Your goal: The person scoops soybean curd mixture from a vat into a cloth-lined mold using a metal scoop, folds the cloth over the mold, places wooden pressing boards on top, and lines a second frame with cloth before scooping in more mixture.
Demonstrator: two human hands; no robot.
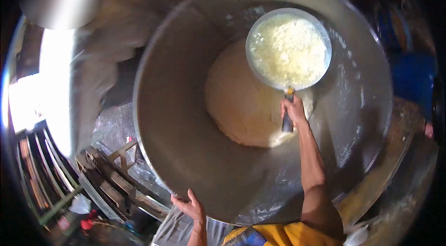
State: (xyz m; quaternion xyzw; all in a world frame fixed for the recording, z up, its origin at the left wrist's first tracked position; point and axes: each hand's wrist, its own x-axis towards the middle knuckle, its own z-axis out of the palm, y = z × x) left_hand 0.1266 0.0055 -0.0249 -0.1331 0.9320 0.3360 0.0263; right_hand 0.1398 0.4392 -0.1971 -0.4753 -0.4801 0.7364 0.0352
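Observation:
My right hand point(295, 109) is wrapped round the dark handle of a round metal pan point(289, 48). Pale, lumpy, wet stuff fills the pan, which hangs over the inside of a very large metal vat point(172, 106). Far down, the vat's bottom shows a flat tan surface point(246, 102), with whitish residue on the walls. At the vat's near left rim is my left hand point(191, 208), fingers apart, touching or nearly touching the edge and holding nothing.
Wooden slats and a frame point(109, 178) stand at the lower left, near a rack point(44, 171). Brown sheeting point(125, 13) hangs at the upper left. A blue container point(411, 78) is at the right, beside a wooden ledge point(390, 167).

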